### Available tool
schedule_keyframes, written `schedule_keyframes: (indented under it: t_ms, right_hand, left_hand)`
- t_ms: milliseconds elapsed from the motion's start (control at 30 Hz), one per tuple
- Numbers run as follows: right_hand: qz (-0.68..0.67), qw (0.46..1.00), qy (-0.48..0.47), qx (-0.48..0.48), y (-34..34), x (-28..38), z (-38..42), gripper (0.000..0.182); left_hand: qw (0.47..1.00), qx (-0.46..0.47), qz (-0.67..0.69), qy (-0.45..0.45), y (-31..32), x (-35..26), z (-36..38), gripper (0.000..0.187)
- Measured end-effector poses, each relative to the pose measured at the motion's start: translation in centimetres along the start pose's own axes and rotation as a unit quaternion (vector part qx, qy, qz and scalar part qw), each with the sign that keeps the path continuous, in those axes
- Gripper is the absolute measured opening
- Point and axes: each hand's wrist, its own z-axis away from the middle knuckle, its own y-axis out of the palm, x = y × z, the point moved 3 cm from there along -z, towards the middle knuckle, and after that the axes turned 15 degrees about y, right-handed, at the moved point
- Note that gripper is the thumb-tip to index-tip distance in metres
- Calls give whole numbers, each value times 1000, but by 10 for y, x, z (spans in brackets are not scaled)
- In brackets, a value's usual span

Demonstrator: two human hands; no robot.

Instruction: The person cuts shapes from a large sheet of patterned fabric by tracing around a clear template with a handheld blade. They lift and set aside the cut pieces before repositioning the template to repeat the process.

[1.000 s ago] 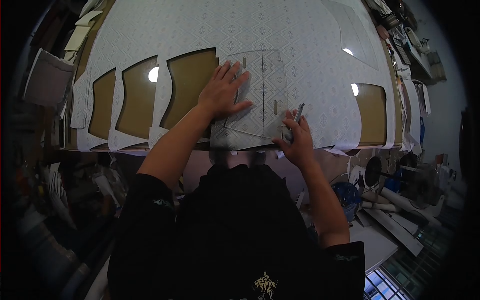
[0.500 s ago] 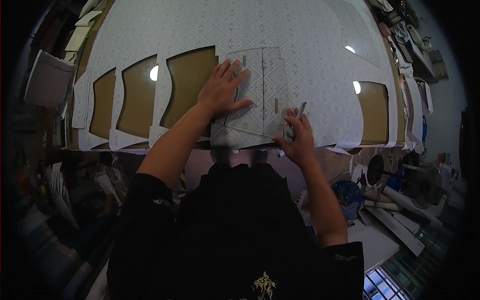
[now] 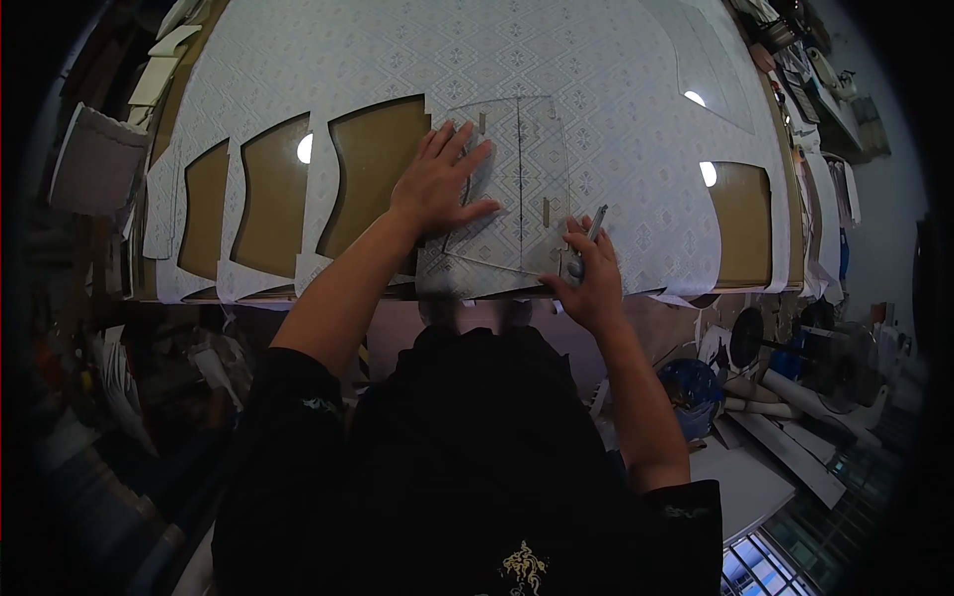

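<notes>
A clear template [image 3: 537, 164] with a dark centre line lies on pale patterned fabric [image 3: 417, 50]. My left hand [image 3: 437, 184] rests flat across its left side, fingers spread. At the template's lower right corner, my right hand [image 3: 593, 283] grips what looks like a slim silver utility knife [image 3: 597, 223], its end angled up and away from me. The fingers of that hand touch the template's right edge. Part of the tool is hidden in the palm.
Several curved openings, such as the large left one [image 3: 373, 164], expose a brown tabletop. Another opening [image 3: 745, 228] is at right. A second clear template [image 3: 711, 65] lies at the upper right. A floor fan [image 3: 845, 363] stands at lower right.
Almost nothing differs. The template and both hands appear a few pixels further left, along with a slight shift of the whole view.
</notes>
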Motion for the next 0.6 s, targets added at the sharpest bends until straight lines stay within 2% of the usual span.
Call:
schedule_keyframes:
  t_ms: [600]
  right_hand:
    - [7, 1000, -4, -7, 0, 1, -1, 67]
  left_hand:
    - [1000, 18, -3, -8, 0, -1, -1, 92]
